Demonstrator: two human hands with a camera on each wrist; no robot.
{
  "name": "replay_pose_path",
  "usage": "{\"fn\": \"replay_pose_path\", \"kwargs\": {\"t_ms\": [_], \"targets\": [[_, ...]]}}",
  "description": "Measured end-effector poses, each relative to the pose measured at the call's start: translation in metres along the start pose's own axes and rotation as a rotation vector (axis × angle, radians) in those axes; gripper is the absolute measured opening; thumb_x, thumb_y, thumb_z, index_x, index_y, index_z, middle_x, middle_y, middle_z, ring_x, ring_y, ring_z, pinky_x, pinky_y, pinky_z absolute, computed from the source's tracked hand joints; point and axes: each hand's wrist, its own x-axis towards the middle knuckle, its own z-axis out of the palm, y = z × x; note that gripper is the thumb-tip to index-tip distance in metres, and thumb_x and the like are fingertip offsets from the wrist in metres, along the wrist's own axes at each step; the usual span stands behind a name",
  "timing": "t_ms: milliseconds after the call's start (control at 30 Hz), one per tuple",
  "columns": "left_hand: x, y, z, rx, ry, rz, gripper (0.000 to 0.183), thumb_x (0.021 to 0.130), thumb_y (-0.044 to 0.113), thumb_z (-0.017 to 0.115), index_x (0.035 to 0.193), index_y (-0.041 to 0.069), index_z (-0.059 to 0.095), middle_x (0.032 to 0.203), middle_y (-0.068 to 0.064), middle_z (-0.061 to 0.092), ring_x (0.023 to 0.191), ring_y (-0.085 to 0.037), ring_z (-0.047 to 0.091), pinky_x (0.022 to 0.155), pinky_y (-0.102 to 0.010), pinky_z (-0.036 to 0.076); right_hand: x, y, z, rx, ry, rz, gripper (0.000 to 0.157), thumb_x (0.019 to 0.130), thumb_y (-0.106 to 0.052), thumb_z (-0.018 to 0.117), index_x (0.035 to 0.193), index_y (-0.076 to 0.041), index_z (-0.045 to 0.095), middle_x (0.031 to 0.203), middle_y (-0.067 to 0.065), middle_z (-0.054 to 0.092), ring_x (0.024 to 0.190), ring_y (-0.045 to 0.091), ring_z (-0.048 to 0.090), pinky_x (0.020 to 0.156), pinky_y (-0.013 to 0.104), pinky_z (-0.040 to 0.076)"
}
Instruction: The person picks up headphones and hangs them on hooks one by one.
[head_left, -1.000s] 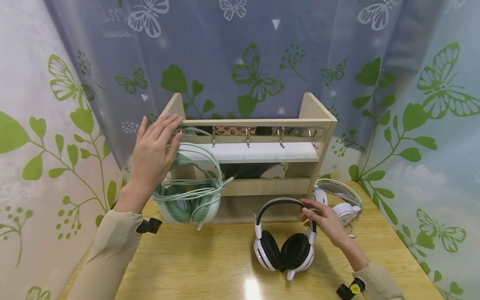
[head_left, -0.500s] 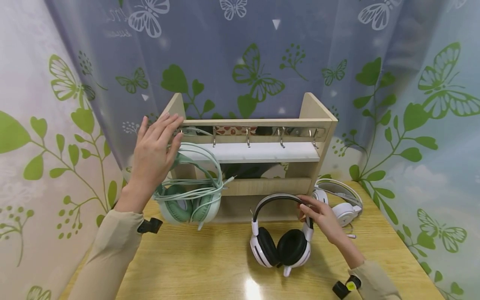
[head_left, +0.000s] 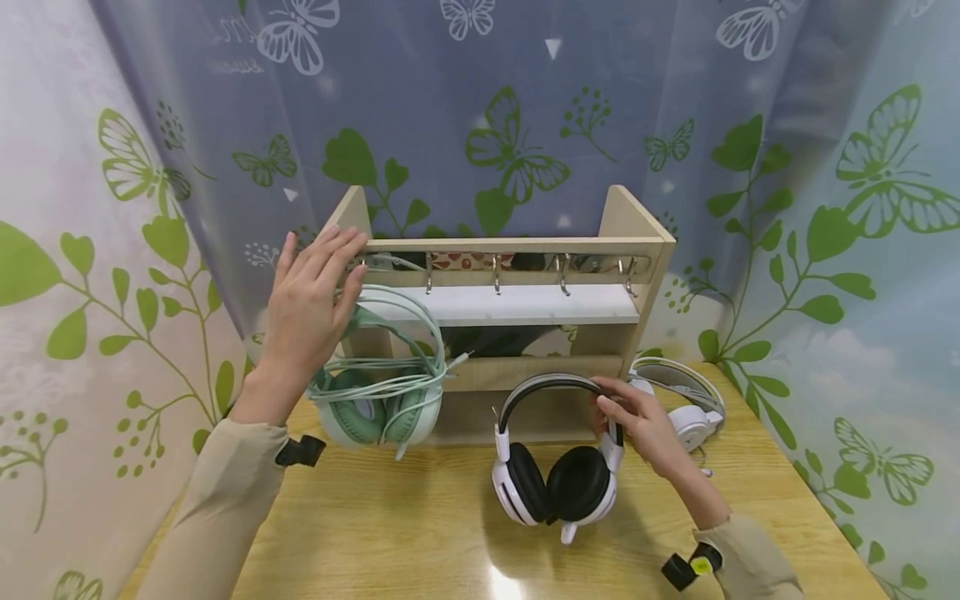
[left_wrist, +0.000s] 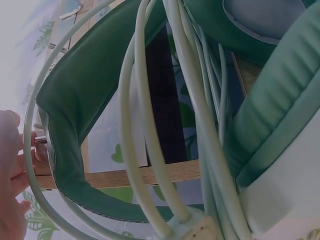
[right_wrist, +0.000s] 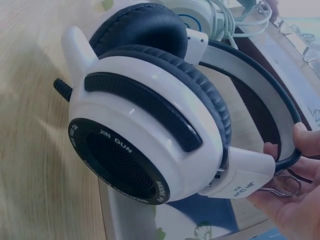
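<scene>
White headphones with black ear cushions (head_left: 577, 483) hang upright from my right hand (head_left: 645, 421), which pinches the right side of their black headband, in front of the wooden rack (head_left: 468, 377). The right wrist view shows their white ear cup (right_wrist: 145, 110) close up, with thumb and fingers at the band's end. My left hand (head_left: 303, 312) rests with fingers extended on the rack's top left corner. Just below it, mint-green headphones (head_left: 401, 417) hang at the rack's left end, their cable wound in loops across them. In the left wrist view their green padded headband (left_wrist: 65, 145) fills much of the frame.
Several metal hooks (head_left: 497, 275) line a strip under the rack's top board. A second white pair of headphones (head_left: 690, 425) lies on the wooden table (head_left: 375, 533) beside the rack's right side. A patterned curtain (head_left: 420, 100) stands behind.
My right hand has lifted the white headphones a little and carried them slightly left, toward the rack. My left hand and the mint-green headphones have stayed in place.
</scene>
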Motion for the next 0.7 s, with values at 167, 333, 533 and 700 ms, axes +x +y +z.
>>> {"fn": "replay_pose_path", "kwargs": {"t_ms": [167, 333, 533, 700], "targets": [[0.0, 0.0, 0.0, 0.004, -0.002, -0.003, 0.04, 0.105, 0.023, 0.057, 0.141, 0.007, 0.06, 0.144, -0.012, 0.059, 0.14, -0.032, 0.048, 0.127, -0.047, 0.01, 0.001, -0.005, 0.001, 0.011, 0.009, -0.006, 0.032, 0.106, -0.008, 0.052, 0.131, 0.012, 0.057, 0.087, 0.022, 0.065, 0.071, 0.023, 0.065, 0.061, 0.029, 0.055], [0.0, 0.0, 0.0, 0.004, -0.002, -0.006, 0.04, 0.105, 0.023, 0.056, 0.142, 0.008, 0.06, 0.144, -0.012, 0.059, 0.14, -0.031, 0.048, 0.127, -0.047, 0.01, 0.002, -0.01, 0.001, 0.008, 0.008, -0.021, 0.034, 0.105, -0.007, 0.053, 0.134, 0.011, 0.056, 0.089, 0.015, 0.066, 0.072, 0.021, 0.066, 0.061, 0.029, 0.055], [0.0, 0.001, 0.0, 0.005, -0.001, -0.005, 0.04, 0.105, 0.024, 0.056, 0.142, 0.008, 0.06, 0.144, -0.012, 0.059, 0.14, -0.032, 0.048, 0.127, -0.048, 0.01, 0.002, -0.014, 0.002, -0.027, 0.025, -0.01, 0.035, 0.106, -0.009, 0.053, 0.135, 0.008, 0.057, 0.088, 0.018, 0.068, 0.073, 0.02, 0.067, 0.063, 0.029, 0.056], [0.0, 0.0, 0.0, 0.004, -0.002, -0.006, 0.04, 0.105, 0.024, 0.055, 0.142, 0.008, 0.06, 0.144, -0.012, 0.059, 0.14, -0.031, 0.047, 0.127, -0.048, 0.01, 0.003, -0.017, 0.002, -0.046, 0.03, 0.009, 0.035, 0.106, -0.011, 0.054, 0.135, 0.007, 0.058, 0.09, 0.023, 0.068, 0.076, 0.018, 0.068, 0.067, 0.028, 0.058]]}}
